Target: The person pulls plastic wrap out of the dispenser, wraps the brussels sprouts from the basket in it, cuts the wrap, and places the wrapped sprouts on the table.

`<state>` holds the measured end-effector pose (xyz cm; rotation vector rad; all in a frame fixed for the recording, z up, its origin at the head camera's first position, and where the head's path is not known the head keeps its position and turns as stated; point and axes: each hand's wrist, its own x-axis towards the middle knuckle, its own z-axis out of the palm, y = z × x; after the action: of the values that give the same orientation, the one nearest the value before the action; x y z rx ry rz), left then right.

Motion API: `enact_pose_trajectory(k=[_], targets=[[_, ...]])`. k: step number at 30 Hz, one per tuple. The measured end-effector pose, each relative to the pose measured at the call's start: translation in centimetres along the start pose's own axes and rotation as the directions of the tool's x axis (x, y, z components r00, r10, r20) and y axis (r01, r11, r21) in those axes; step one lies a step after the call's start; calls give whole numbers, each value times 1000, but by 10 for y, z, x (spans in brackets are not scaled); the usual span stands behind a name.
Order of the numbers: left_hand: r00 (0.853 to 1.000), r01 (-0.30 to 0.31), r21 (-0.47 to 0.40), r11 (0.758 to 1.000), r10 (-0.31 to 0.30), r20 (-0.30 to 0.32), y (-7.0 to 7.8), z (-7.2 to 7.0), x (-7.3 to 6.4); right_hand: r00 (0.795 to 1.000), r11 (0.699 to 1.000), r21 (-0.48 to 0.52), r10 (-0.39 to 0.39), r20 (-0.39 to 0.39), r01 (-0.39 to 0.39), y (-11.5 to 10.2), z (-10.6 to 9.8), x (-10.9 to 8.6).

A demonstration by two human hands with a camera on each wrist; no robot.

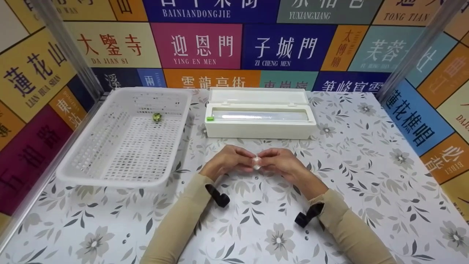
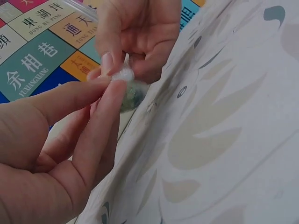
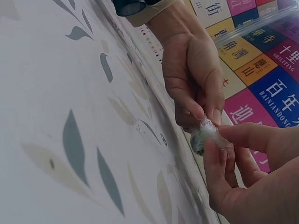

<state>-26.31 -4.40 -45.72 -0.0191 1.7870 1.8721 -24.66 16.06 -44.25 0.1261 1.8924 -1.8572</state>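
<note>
A small green item wrapped in clear plastic film [image 1: 256,161] is held between both hands, above the patterned tablecloth. Its film is gathered into a whitish twist at the top, and the green part [image 2: 132,97] bulges below in the left wrist view. My left hand [image 1: 231,160] pinches the film from the left between thumb and fingertips. From the other side, my right hand [image 1: 285,163] pinches it too, fingertips nearly meeting the left ones. In the right wrist view the wrapped item [image 3: 205,136] is partly covered by fingers; what the green thing is cannot be made out.
Left of the hands stands a white perforated plastic basket [image 1: 172,154] with one small green ball-shaped item [image 1: 157,117] inside. Behind the hands is a white cling film box [image 1: 260,131], lid raised, a green slider [image 1: 210,118] at its left. Printed panels [image 1: 198,46] wall the table.
</note>
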Motion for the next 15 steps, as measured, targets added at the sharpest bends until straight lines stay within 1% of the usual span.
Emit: enact_pose_trajectory(k=[2,4,6,9,11,15], targets=[[1000,16,-5,1000,-16,13,0,-1,0,1000,1000,18,-18,-6,18,1,1,0],[1000,19,-16,1000,-18,14,0,-1,-1,999,999,28,-40,-12,40,2,1,1],[1000,9,-27,1000,-9,1,0,-1,-1,998,998,19,-63,-29,63,3,2,2],[1000,-18,-16,1000,17,-22,1,-1,-1,995,996,-11,-92,-43,92,4,2,2],[999,-29,5,1000,29,-24,1,-1,-1,994,995,-32,-95,-51,93,4,2,2],[1000,-17,51,999,17,3,1,-4,-2,997,997,-52,-60,-41,58,5,2,3]])
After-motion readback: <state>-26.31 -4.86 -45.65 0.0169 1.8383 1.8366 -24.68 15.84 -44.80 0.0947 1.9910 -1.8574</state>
